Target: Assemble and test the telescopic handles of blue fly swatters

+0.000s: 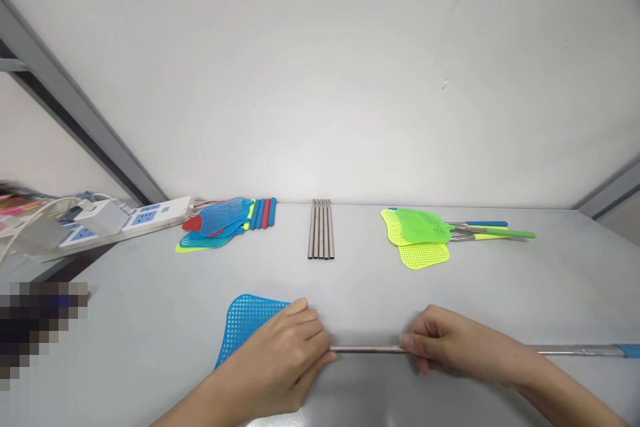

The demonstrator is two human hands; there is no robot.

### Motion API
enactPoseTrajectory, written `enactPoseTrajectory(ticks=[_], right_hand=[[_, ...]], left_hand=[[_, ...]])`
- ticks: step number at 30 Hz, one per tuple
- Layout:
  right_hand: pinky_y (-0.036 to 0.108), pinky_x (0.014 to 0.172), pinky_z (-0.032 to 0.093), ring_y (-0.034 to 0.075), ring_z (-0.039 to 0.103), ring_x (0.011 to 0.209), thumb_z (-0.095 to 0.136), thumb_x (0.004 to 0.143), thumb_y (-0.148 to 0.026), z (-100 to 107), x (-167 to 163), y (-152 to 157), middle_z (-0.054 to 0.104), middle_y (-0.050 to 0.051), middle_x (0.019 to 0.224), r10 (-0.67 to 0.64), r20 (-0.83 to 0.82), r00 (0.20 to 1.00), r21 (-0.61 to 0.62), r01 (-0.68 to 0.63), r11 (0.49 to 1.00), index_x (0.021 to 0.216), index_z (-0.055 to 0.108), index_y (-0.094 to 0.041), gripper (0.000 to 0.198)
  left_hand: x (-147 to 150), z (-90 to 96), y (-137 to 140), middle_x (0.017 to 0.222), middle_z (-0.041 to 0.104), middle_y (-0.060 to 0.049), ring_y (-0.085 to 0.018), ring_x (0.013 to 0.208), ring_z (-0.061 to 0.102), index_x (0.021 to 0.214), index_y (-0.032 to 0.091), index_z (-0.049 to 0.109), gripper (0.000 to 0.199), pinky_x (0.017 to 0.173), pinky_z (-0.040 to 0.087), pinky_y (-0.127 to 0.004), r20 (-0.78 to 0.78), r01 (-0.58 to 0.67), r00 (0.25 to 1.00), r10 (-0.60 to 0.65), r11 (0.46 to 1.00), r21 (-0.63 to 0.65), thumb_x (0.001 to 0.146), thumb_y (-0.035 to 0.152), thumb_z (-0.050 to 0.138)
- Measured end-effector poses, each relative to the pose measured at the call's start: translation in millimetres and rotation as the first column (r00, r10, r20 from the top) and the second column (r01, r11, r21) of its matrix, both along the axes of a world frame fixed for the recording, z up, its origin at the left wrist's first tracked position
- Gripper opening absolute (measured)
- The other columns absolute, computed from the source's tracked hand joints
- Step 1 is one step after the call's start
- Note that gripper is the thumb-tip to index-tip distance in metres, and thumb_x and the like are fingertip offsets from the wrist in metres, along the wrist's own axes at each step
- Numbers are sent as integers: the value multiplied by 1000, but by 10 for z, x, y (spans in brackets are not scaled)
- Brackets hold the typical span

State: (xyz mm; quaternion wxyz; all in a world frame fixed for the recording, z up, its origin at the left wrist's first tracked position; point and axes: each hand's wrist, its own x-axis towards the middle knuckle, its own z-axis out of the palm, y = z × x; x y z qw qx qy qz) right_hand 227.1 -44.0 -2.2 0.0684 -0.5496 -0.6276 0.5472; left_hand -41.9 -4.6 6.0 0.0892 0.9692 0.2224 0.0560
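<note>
A fly swatter with a blue mesh head [253, 320] and a telescopic metal rod [367, 349] lies across the front of the table, its rod drawn out long. My left hand [295, 350] is closed around the rod's end by the blue head, hiding that joint and part of the mesh. Further along, my right hand [433, 340] pinches the rod between thumb and fingers. Past the right wrist the rod runs on to a blue handle [631, 350] at the right edge of the view.
Behind, several metal rods [321, 230] lie side by side. At back left are loose swatter heads [220, 220], coloured handles [264, 213] and a white power strip [145, 217]. Complete green and yellow swatters [425, 230] are piled at back right. A wall stands behind the table.
</note>
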Motion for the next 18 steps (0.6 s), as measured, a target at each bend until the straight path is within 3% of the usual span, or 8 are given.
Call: enactPoseTrajectory(ticks=[9,13,18], right_hand=[[20,40,19,6,26,43,35,83,-56,56,24,33,31,-5,47,50,17,999,31,-51,998,69,61,-14,51],[18,42,22,6,29,47,41,83,-49,103,104,56,35,-5,52,72,79,994,108,-80,991,67,57,-15,41],[17,43,31,7,40,50,52,78,-44,123,265,101,43,-4,60,62,35,997,-8,-62,998,81,54,-17,28]], left_hand=[[38,43,35,65,51,0,-13,64,44,66,17,43,23,65,32,-29,-19,-31,999,30,998,-47,87,22,35],[65,35,36,64,49,0,-13,62,43,65,17,42,26,65,32,-28,-8,-47,999,47,998,-41,89,24,34],[29,48,96,62,49,1,-13,60,43,63,17,42,27,65,32,-28,-2,-54,999,54,998,-36,88,27,36]])
